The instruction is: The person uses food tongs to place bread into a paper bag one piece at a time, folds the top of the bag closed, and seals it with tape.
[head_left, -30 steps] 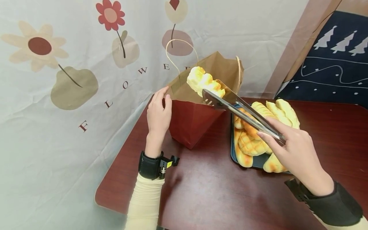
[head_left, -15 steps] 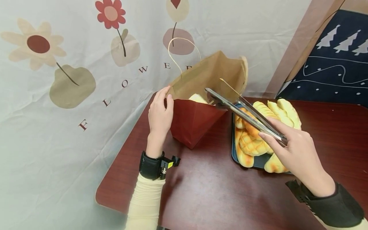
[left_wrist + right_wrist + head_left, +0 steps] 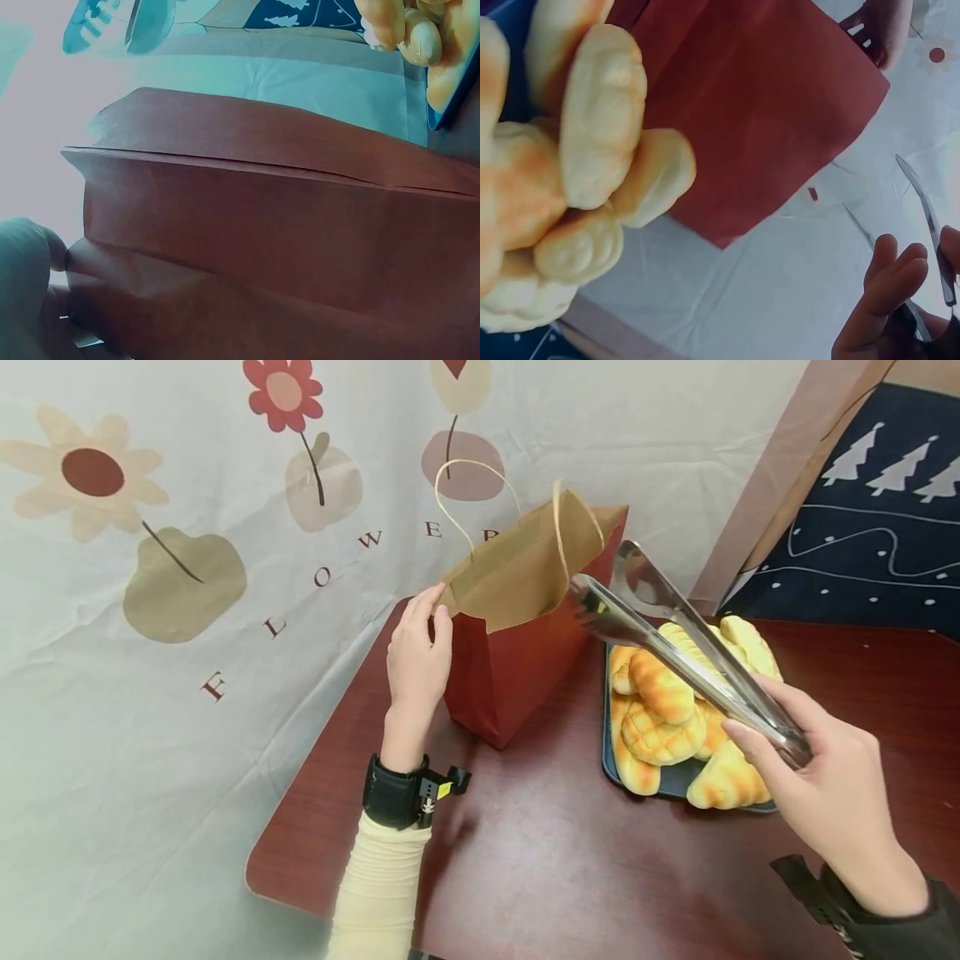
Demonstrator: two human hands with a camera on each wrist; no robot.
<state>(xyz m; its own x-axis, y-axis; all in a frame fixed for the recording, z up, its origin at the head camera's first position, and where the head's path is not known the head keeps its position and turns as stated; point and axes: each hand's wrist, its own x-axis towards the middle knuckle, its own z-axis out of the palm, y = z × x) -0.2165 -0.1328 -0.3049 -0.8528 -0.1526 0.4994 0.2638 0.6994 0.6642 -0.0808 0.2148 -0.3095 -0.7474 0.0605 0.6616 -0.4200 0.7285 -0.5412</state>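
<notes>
A red paper bag (image 3: 525, 681) with a brown inside and twisted handles stands upright on the table. My left hand (image 3: 418, 656) holds its near left top edge; some of those fingers are hidden behind the paper. In my right hand (image 3: 840, 781) I grip metal tongs (image 3: 701, 660) by the closed-off end. Their tips are spread apart with nothing between them, just right of the bag's mouth and over the tray's far side. A dark blue tray (image 3: 607, 756) carries several bread rolls (image 3: 663, 735), also large in the right wrist view as bread (image 3: 604, 116).
The bag and tray share a dark red-brown table (image 3: 555, 852), whose rounded left edge meets a white cloth backdrop (image 3: 315, 643) printed with flowers. A navy cloth (image 3: 862, 552) with white trees hangs at the back right.
The pale bread in the tongs has dropped into the bag. The tongs have opened wider and moved right, out of the bag. A handle swings inward; my left hand stays put.
</notes>
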